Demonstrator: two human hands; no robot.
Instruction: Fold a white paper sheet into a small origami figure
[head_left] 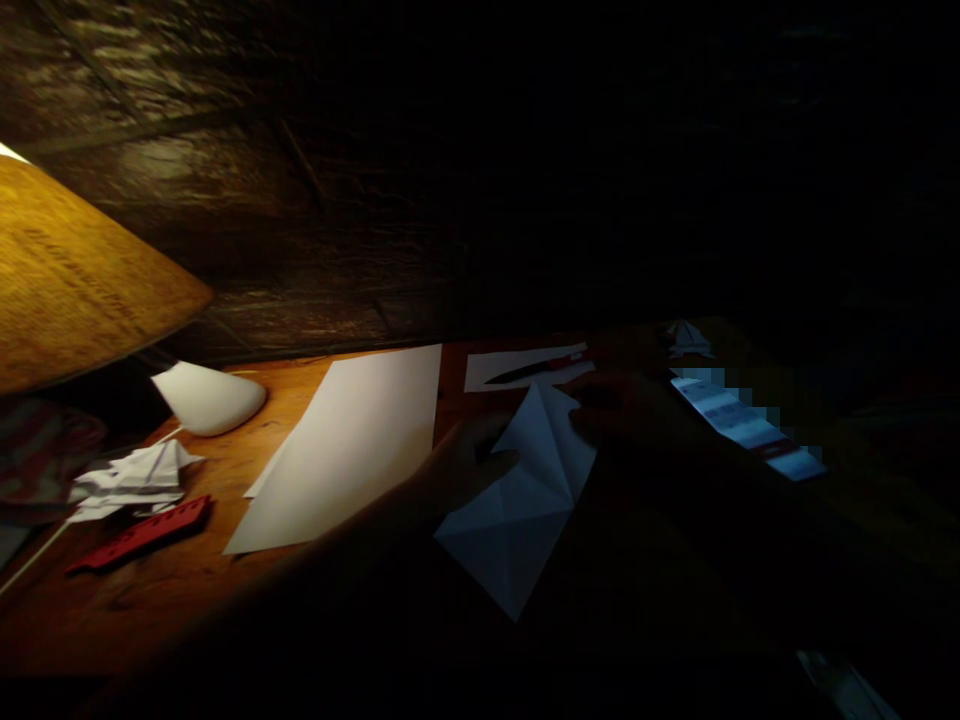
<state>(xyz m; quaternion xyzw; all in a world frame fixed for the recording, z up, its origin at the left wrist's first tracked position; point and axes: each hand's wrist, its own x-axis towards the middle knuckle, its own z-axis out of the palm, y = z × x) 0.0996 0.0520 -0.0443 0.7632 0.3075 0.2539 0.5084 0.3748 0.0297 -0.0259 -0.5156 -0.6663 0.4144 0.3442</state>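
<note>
A creased sheet of paper [517,535], with folds crossing near its middle, is held up in front of me above the table. My left hand [476,450] grips its left edge, thumb lying on the paper. At the upper right edge, my right hand [600,405] pinches the sheet; its fingers are dark and only partly visible. Behind the paper lies a knife [525,370] with a dark blade and red handle, resting on a small white sheet [480,370]. Larger white sheets [360,440] lie to the left of my hands.
On the left stand a lamp with a yellow shade [82,280] and white base [214,398]. Near it are a crumpled folded paper [139,480] and a red comb-like strip [146,535]. A lit phone screen [739,420] and a folded paper figure [688,340] lie at the right. Behind rises a dark wall [337,250].
</note>
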